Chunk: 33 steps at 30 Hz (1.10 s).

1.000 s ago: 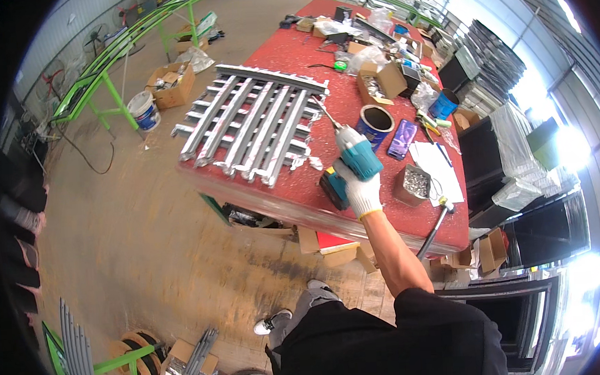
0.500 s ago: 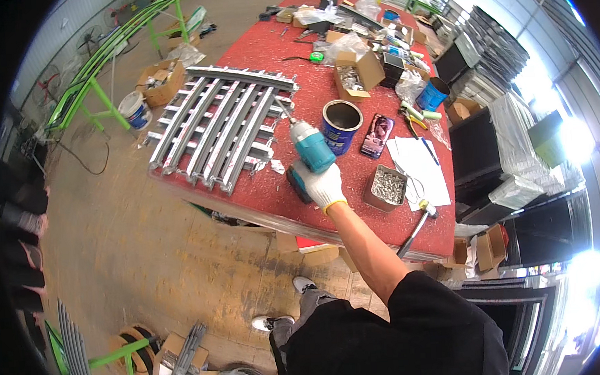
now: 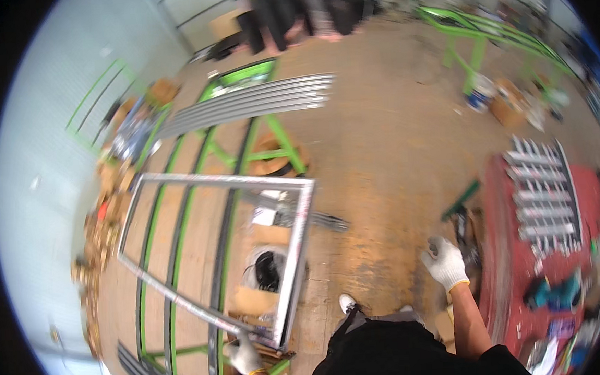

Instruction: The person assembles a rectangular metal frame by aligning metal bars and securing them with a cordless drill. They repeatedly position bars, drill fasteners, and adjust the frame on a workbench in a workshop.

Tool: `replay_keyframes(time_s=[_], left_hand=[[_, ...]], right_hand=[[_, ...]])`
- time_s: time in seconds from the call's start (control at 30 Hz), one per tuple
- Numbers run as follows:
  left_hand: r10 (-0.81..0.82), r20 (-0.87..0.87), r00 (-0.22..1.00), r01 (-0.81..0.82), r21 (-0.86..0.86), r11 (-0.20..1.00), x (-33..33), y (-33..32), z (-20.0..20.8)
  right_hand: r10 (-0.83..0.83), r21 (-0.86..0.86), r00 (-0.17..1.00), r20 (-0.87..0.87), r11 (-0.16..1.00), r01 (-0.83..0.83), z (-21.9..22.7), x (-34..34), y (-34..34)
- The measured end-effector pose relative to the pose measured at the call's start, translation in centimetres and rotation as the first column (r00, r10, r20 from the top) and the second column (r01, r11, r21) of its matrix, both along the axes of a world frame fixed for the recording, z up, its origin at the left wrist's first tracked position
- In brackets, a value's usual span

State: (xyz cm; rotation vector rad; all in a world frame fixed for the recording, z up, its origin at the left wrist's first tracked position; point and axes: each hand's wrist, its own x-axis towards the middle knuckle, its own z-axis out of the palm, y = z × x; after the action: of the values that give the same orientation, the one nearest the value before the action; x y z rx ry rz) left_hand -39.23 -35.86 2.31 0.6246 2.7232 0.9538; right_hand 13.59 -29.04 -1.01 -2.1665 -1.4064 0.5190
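Drill point(image 3: 561, 295) now lies on red surface point(image 3: 505, 264), freeing right grip point(image 3: 447, 264), fingers loosely apart; left grip point(image 3: 245, 357) at frame point(image 3: 293, 263), closure unclear.

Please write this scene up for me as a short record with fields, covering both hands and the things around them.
Left hand: gloved, at the near edge of the metal frame; exact grip unclear
Right hand: gloved, nothing visible in it, beside the red table
Under frame: green rack
Beyond frame: gray bars
On table: metal strips, drill
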Motion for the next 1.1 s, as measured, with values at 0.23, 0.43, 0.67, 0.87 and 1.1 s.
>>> replay_keyframes(time_s=[0.23, 0.43, 0.67, 0.87, 1.1], left_hand=[[-0.082, 0.569, 0.818, -0.114, 0.300, 0.947, 3.7, 0.9, -3.3], [0.060, 0.639, 0.767, -0.226, 0.182, 0.957, 4.9, -2.6, -1.3], [0.258, 0.601, 0.757, -0.339, 0.023, 0.940, 9.1, -8.0, -0.2], [0.240, 0.446, 0.862, -0.263, -0.012, 0.965, 5.4, -5.5, -9.2], [-0.042, 0.237, 0.971, 0.042, 0.006, 0.999, -8.2, 7.0, -11.6]], right_hand=[[0.573, 0.124, 0.807, 0.145, 0.798, -0.589, 5.3, -18.7, 22.5], [0.618, -0.111, 0.678, 0.398, 0.766, -0.633, 5.8, -28.7, 32.4], [0.777, -0.248, 0.623, -0.088, 0.588, -0.770, 3.3, -30.1, 32.9], [0.699, 0.162, 0.692, -0.182, 0.715, -0.680, 6.6, -25.1, 26.6], [0.527, 0.496, 0.838, -0.143, 0.771, -0.400, 15.3, -17.9, 23.9]])
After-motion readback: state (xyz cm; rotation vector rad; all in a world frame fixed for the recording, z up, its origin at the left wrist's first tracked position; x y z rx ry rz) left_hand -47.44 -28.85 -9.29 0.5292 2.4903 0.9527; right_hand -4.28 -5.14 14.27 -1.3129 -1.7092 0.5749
